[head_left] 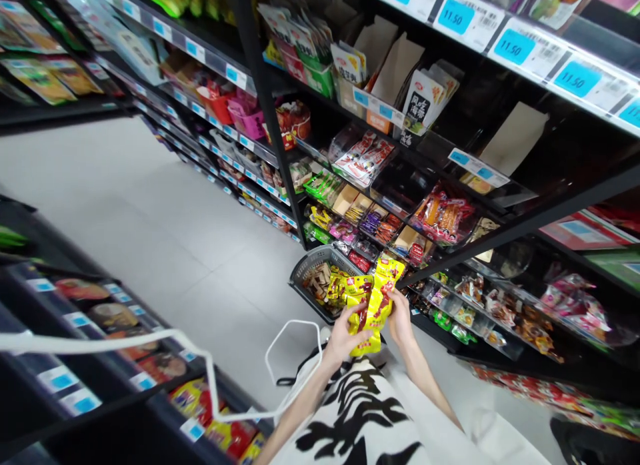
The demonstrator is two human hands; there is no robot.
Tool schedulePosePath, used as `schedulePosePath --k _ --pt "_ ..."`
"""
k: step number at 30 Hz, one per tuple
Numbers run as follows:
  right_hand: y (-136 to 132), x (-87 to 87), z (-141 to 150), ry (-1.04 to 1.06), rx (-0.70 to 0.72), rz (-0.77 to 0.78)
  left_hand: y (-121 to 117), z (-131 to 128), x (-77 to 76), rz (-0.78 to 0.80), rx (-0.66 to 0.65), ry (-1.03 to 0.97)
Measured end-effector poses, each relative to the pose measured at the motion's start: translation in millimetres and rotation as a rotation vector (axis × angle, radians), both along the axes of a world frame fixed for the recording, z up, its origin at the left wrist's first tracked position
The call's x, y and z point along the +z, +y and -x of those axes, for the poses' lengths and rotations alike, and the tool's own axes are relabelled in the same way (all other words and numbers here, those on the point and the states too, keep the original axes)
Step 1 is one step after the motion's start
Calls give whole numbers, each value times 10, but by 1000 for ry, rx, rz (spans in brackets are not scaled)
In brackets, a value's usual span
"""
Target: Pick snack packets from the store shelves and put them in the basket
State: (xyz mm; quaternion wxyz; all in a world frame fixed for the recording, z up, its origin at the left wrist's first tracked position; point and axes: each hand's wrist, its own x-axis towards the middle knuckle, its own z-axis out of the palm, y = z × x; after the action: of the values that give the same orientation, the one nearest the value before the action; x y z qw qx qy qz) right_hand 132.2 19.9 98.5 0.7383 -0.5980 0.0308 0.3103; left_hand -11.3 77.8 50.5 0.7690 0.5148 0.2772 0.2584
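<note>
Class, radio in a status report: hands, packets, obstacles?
Left hand, right hand: on yellow packets. Grey basket: just beyond, holding goods. White strand: near left forearm.

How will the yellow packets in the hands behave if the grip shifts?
The yellow packets would probably flex, as they look like thin film pouches. Their shiny-looking surface may let them slip over each other. They are likely light: the left hand and right hand hold them mainly by the fingers.
</note>
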Motion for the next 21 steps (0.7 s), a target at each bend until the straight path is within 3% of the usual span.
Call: schedulePosePath --k 6,13,17,21 --pt "-27 -33 -13 -85 6 54 -35 -17 91 -46 -1 -29" --pt "-121 160 -112 -187 314 2 -143 -137 194 171 34 -117" --pt "-314 142 -280 -314 441 32 -270 -319 148 146 71 -4" --pt "-683 84 -558 -466 415 95 -497 -671 60 184 51 98"
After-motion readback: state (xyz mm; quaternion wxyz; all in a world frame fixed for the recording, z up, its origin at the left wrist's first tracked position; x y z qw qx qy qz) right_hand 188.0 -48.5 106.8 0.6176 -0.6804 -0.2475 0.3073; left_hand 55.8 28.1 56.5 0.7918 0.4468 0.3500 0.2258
